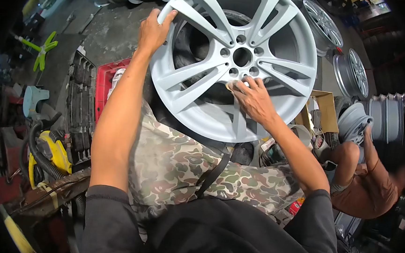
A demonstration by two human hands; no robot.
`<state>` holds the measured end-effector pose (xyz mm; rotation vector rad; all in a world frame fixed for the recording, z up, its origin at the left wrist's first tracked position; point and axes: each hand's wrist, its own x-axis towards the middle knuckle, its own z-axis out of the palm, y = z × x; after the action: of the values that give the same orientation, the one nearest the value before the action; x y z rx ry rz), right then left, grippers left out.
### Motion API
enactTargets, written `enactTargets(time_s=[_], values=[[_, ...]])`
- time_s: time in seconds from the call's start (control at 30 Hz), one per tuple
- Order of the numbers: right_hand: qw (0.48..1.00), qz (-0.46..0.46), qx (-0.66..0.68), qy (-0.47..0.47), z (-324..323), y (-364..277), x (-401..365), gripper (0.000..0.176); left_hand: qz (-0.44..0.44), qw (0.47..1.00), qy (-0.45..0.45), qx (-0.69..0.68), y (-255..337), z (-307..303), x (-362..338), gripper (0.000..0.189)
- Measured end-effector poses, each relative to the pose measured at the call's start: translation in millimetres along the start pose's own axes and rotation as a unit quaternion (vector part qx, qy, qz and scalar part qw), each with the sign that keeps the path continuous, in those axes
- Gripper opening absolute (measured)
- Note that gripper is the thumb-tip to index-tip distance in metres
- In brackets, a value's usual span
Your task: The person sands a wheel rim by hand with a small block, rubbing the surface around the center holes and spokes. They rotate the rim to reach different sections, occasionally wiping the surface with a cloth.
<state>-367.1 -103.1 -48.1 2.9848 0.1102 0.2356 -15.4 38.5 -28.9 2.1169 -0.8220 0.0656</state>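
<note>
A light-grey alloy wheel rim with paired spokes is tilted up in front of my knees. My left hand grips its outer edge at the upper left, thumb on the face and fingers curled over the lip. Just below the centre bore, my right hand presses its fingertips against the hub near the lug holes. A small tan piece that looks like sandpaper shows under those fingers, mostly hidden by them. Behind the spokes a dark round support is partly visible.
A red crate and a black grille lie to the left, near a yellow machine with a hose. On the right are a cardboard box, several other rims and a crouching person touching a wheel.
</note>
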Motion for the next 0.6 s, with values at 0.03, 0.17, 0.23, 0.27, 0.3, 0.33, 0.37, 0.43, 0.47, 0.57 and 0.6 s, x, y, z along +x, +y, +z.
enactTargets(time_s=[0.03, 0.17, 0.23, 0.27, 0.3, 0.33, 0.37, 0.43, 0.47, 0.57, 0.6], values=[[1.0, 0.002, -0.003, 0.003, 4.6, -3.4, 7.8, 0.033, -0.003, 1.0, 0.007, -0.006, 0.7, -0.6, 1.4, 0.06], [0.993, 0.062, 0.012, 0.099, 15.8, -19.7, 14.7, 0.031, -0.003, 1.0, 0.024, -0.013, 2.4, -1.7, -1.3, 0.059], [0.998, 0.033, 0.02, 0.048, -0.2, -15.7, -1.3, 0.025, -0.006, 1.0, 0.009, -0.018, 3.1, -4.4, -1.9, 0.06], [0.995, 0.035, 0.07, 0.062, -12.8, -12.6, -10.6, 0.02, -0.013, 1.0, -0.001, -0.021, 4.7, -4.2, -0.8, 0.061], [0.995, 0.037, 0.066, 0.062, -23.0, -8.3, -18.6, 0.02, -0.01, 1.0, -0.002, -0.025, 6.5, -2.5, 1.1, 0.061], [0.988, 0.088, 0.086, 0.089, -30.7, -3.1, -24.0, 0.019, -0.009, 1.0, 0.009, -0.011, 5.3, -2.4, 2.2, 0.061], [0.978, 0.14, 0.109, 0.114, -35.0, -0.4, -28.7, 0.018, -0.009, 1.0, 0.017, 0.004, 2.0, -2.3, 0.2, 0.062], [0.924, 0.297, 0.159, 0.181, -36.7, -4.0, -33.7, 0.015, 0.003, 0.999, 0.034, 0.003, -6.3, 2.3, -2.1, 0.062], [0.909, 0.331, 0.198, 0.159, -29.9, -10.1, -38.6, 0.017, 0.021, 0.998, 0.054, -0.001, -6.4, 5.4, 1.9, 0.062], [0.877, 0.372, 0.254, 0.166, -2.0, -52.2, -45.6, 0.02, -0.025, 1.0, 0.004, 0.005, 4.3, -4.4, 0.3, 0.063], [0.866, 0.394, 0.241, 0.191, 5.0, -65.3, -41.5, 0.021, -0.012, 1.0, 0.016, -0.012, 4.2, -3.5, -0.7, 0.063]])
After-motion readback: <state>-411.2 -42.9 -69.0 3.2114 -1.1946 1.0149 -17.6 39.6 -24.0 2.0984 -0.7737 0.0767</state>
